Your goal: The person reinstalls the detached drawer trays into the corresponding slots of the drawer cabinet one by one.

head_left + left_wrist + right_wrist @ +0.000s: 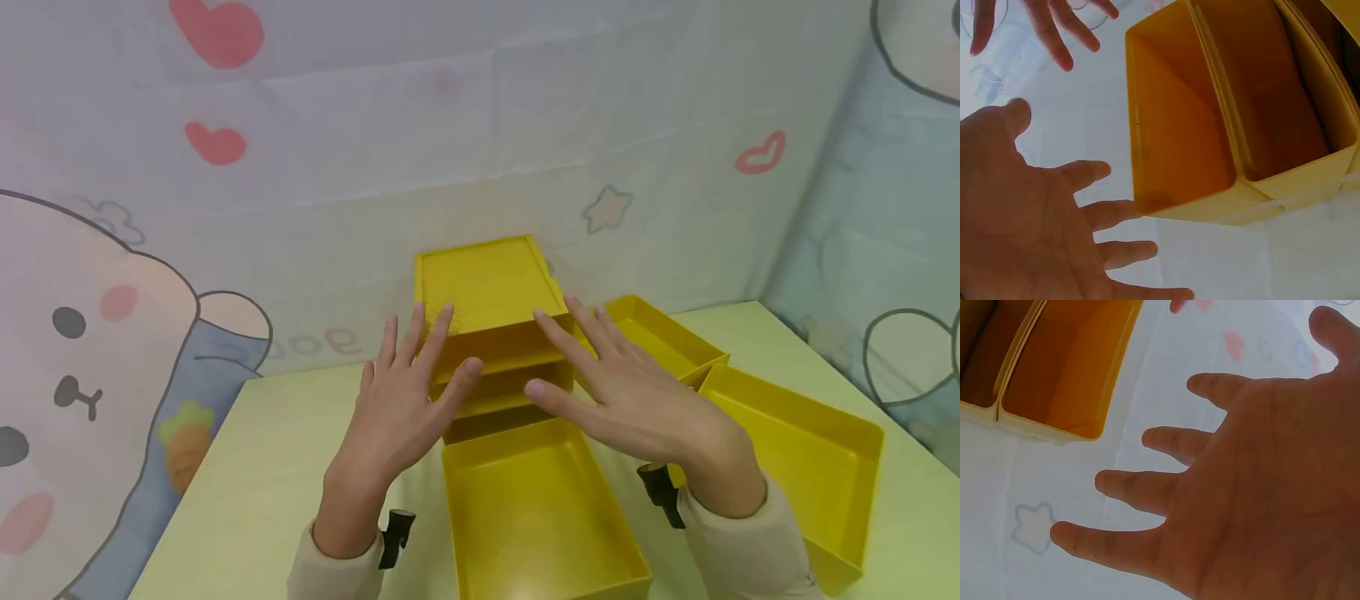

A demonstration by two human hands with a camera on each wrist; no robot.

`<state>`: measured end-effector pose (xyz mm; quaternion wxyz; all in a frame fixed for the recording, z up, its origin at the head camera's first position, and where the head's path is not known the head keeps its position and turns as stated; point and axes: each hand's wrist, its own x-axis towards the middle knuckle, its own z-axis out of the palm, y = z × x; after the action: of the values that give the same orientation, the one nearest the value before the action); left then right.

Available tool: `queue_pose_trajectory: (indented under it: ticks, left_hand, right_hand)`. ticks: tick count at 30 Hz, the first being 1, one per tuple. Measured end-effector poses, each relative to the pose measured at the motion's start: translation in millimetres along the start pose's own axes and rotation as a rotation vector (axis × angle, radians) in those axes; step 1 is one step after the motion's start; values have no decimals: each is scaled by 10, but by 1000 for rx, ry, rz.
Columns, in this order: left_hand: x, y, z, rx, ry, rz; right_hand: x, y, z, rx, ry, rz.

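Note:
A yellow cabinet of stacked drawer slots [487, 287] stands at the back middle of the table, its upper two slots without drawers. In front of its bottom slot, a yellow drawer [536, 508] extends toward the viewer. My left hand [397, 408] is spread palm down over the cabinet's left front, holding nothing. Across from it, my right hand [630, 396] spreads its fingers at the cabinet's right front, also holding nothing. Both palms and the straight fingers show in the wrist views, beside the hollow slots [1179, 119] of the cabinet.
Two loose yellow drawers lie to the right: a farther one [652, 333] beside the cabinet and a nearer one [795, 450] by my right forearm. A printed cloth [450, 125] hangs behind the pale table [247, 500]. Black camera mounts [396, 537] sit at both wrists.

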<state>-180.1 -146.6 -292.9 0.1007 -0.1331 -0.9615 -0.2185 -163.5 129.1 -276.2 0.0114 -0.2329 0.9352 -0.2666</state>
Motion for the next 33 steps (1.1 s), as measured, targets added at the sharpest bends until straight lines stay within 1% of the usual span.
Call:
queue_pose_trajectory:
  ticks: [5, 8, 11, 15, 19, 22, 25, 28, 31, 33]
  left_hand:
    - [125, -106, 87, -30, 103, 65]
    - [184, -169, 134, -42, 137, 106]
    - [230, -225, 167, -49, 161, 151]
    - [306, -307, 209, -76, 190, 243]
    - [392, -400, 260, -168, 191, 348]
    - [451, -448, 298, -229, 199, 416]
    - [491, -480, 325, -242, 235, 469]
    - [522, -500, 354, -238, 274, 512]
    - [541, -509, 378, -239, 290, 530]
    - [551, -511, 393, -244, 290, 536]
  right_hand:
    - [-2, -2, 6, -3, 1, 0]
    - [-4, -9, 15, -5, -1, -4]
    - [-6, -13, 24, -1, -6, -8]
    - [0, -18, 32, 8, -11, -12]
    - [9, -31, 37, -2, -12, -20]
    - [13, -35, 39, -18, -11, -27]
    - [27, -25, 43, -36, -10, -61]
    - [44, 4, 54, -53, -5, -135]
    - [58, 29, 70, -58, -1, -210]
    - [63, 41, 82, -52, 1, -247]
